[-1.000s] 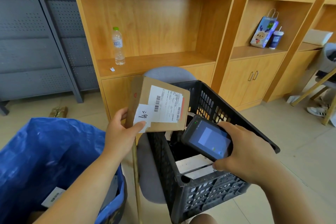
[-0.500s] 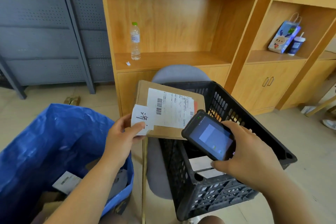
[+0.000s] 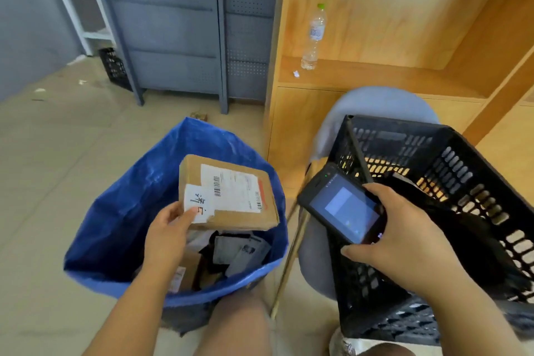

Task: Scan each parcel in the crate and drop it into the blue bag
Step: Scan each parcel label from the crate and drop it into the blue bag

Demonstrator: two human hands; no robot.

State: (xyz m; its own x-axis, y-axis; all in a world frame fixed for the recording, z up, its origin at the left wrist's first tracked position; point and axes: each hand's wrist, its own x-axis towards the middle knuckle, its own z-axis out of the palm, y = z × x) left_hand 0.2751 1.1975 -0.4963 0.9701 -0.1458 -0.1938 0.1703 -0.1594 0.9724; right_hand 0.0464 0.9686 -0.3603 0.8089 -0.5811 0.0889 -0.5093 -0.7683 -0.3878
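Right now your left hand (image 3: 169, 235) has its grip closed on the lower left corner of the cardboard parcel (image 3: 228, 192), thumb pressed on the small handwritten sticker. You hold the parcel label-up and roughly level, directly above the open mouth of the blue bag (image 3: 121, 211), clear of the bag's rim. Down inside the bag lie other parcels (image 3: 239, 251), a mix of grey and dark mailers and a brown box, partly hidden beneath the one you carry.

Your right hand (image 3: 404, 243) has its grip wrapped round the black handheld scanner (image 3: 342, 206), screen lit and facing up, held just beside the bag's right edge and over the near corner of the black crate (image 3: 450, 170). The crate sits tilted on a grey chair (image 3: 375, 104); your hand and the scanner cover much of its inside, so you cannot tell what is left in it. A thin wooden chair leg (image 3: 289, 257) slants down between bag and crate.

Behind the crate stands a wooden shelf unit (image 3: 404, 23) with a clear water bottle (image 3: 315, 37) upright on its ledge and a scrap of paper (image 3: 296, 74) near it. To the left are grey perforated metal panels (image 3: 185, 23), with a second black crate (image 3: 114, 66) on the floor beside them, well apart from you.
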